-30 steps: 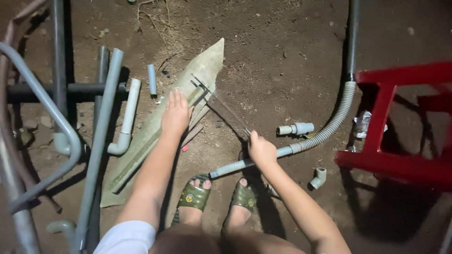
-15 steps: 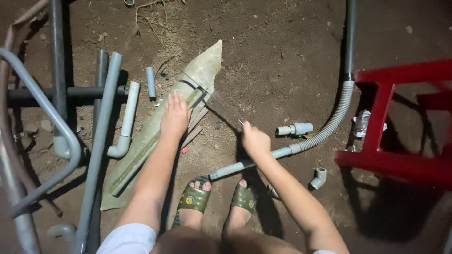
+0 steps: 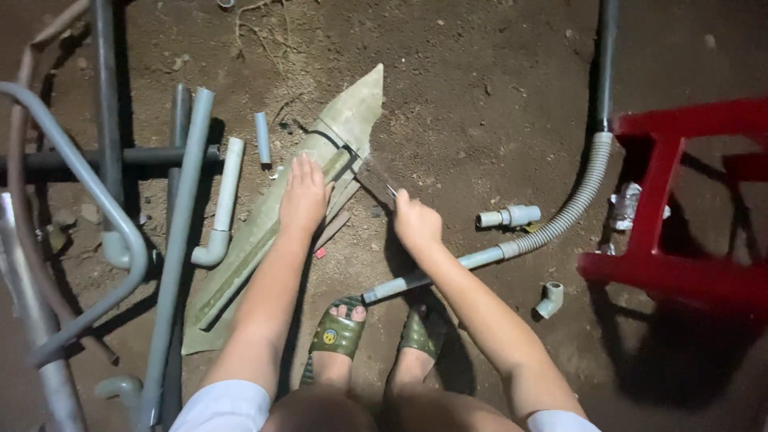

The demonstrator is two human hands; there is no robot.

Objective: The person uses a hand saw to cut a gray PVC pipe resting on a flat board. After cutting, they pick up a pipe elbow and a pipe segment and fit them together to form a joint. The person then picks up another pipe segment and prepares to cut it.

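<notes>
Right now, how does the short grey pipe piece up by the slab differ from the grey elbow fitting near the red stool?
The short pipe piece is straight and lies left of the left hand; the elbow fitting is bent and lies right of the right hand. Both are grey, lying loose on the dirt.

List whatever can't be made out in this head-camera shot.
- Tool in the right hand: motion-blurred, and the fist covers its handle.
- Pipe on the pointed board: the left hand hides the part it presses.
- Red stool: cut off by the right edge.
- Grey pipes: run out at the left and bottom edges.
</notes>
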